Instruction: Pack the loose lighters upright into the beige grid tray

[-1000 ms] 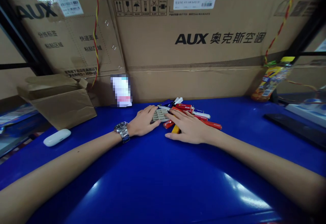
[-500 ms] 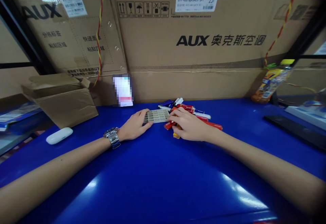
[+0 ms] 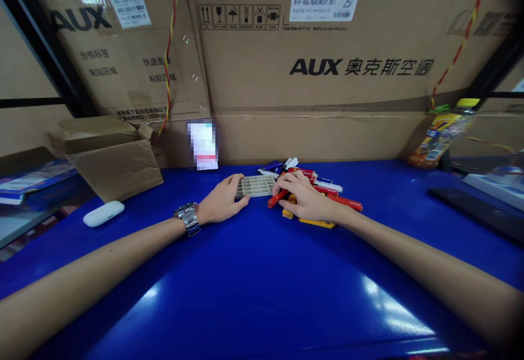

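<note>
A small grey grid tray (image 3: 256,185) lies on the blue table (image 3: 254,289) near the back. My left hand (image 3: 223,204), with a metal watch on the wrist, grips the tray's left end. Just right of the tray lies a pile of red, white and yellow pens (image 3: 323,190). My right hand (image 3: 305,199) rests on that pile with its fingers pinched round a red pen (image 3: 275,199), whose tip points down-left next to the tray. A yellow pen (image 3: 315,222) lies under my right wrist.
Large AUX cardboard cartons (image 3: 319,76) form a wall behind the table. An open small cardboard box (image 3: 110,158) and a white case (image 3: 103,213) sit at the left. A yellow-capped bottle (image 3: 444,133) and a dark flat bar (image 3: 475,207) are at the right.
My left hand slid off the top of the grid tray to its left end. My right hand went from lying flat on the pens to pinching a red pen beside the tray.
</note>
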Tool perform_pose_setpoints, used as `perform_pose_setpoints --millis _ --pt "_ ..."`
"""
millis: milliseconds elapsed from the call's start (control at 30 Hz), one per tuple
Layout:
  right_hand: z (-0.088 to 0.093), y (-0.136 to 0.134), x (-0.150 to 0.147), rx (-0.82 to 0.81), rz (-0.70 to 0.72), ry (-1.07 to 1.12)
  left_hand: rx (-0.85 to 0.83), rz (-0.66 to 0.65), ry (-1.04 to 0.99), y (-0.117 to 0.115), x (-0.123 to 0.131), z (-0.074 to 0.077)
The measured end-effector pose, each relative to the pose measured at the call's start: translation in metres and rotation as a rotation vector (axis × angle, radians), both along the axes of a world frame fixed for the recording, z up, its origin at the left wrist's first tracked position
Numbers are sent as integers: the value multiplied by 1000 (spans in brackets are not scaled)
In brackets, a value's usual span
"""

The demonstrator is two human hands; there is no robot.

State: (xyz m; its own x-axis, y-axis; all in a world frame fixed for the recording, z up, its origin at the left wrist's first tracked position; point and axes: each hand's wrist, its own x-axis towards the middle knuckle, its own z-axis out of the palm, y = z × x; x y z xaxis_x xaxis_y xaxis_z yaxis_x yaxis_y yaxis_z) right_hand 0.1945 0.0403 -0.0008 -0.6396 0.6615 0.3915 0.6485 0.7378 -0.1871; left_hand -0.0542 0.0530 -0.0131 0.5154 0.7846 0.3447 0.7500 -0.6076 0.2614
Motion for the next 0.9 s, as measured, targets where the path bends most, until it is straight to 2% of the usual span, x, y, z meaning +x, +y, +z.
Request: perform_pose_setpoints --millis 167,300,433,533,667,767,900 --pt "-2 0 -1 9 -13 48 57 -44 -31 -1 1 0" --pt "-4 -1 -2 100 -71 51 163 -69 -58 -3 0 0" --pt "-2 -5 -3 217 28 48 282 -147 -74 -11 5 5" --pt "-2 -8 -5 262 131 49 309 -81 14 -21 13 9" --pt "-3 -10 -7 259 178 91 227 9 126 -24 17 7" --pt "-4 -10 -9 221 159 200 183 34 90 -20 14 2" --pt "-4 -9 -11 120 50 318 186 59 63 -15 11 -2"
